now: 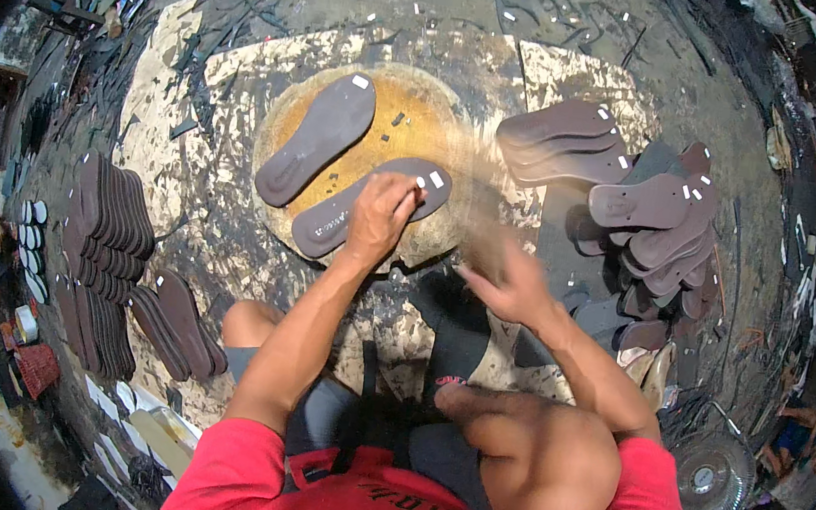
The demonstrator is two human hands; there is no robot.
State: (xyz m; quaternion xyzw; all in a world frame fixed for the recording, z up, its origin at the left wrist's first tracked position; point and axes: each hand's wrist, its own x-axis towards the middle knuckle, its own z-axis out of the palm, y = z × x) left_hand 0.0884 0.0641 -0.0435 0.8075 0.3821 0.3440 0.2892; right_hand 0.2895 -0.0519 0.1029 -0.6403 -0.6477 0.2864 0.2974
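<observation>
Right hand [506, 281], just right of frame centre, is motion-blurred; a smeared tan streak rises from it, and I cannot tell how far its fingers are open or whether they grip anything. Left hand [379, 217] presses curled fingers down on the near brown sole [368, 207], covering its middle, pinning rather than gripping it. That sole lies flat on the round wooden block [413, 120] at upper centre, long axis running lower left to upper right, parallel to the second sole [318, 137] beside it.
</observation>
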